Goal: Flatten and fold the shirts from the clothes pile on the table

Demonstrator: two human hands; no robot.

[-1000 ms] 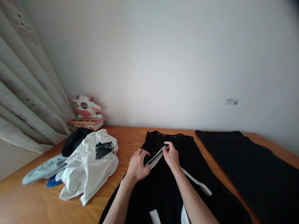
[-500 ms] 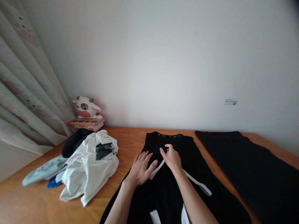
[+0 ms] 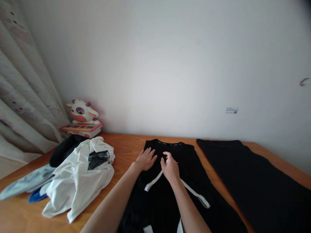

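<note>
A black sleeveless garment [image 3: 160,200] lies spread out on the wooden table, its neckline towards the wall. White straps [image 3: 195,193] run slantwise across its front, meeting close to my right hand. My left hand [image 3: 146,160] rests flat near the garment's upper left edge, fingers stretched out. Over the upper middle is my right hand [image 3: 170,168], its fingers loosely bent and the thumb apart from the index finger. A bit of white strap shows between them, and I see no grip on it. More white cloth [image 3: 147,229] shows low down near the frame's bottom edge.
Left of the garment, a heap holds white clothing [image 3: 80,178], a black piece [image 3: 65,150] and grey cloth [image 3: 26,183]. Behind it stands a cow toy [image 3: 81,118] with a keyboard, beside the curtain [image 3: 21,97]. Black folded cloth [image 3: 247,174] covers the table's right side.
The view has swung slightly right, so things sit further left. My left hand has slid up the garment towards its shoulder. My right hand stays near the strap's meeting point.
</note>
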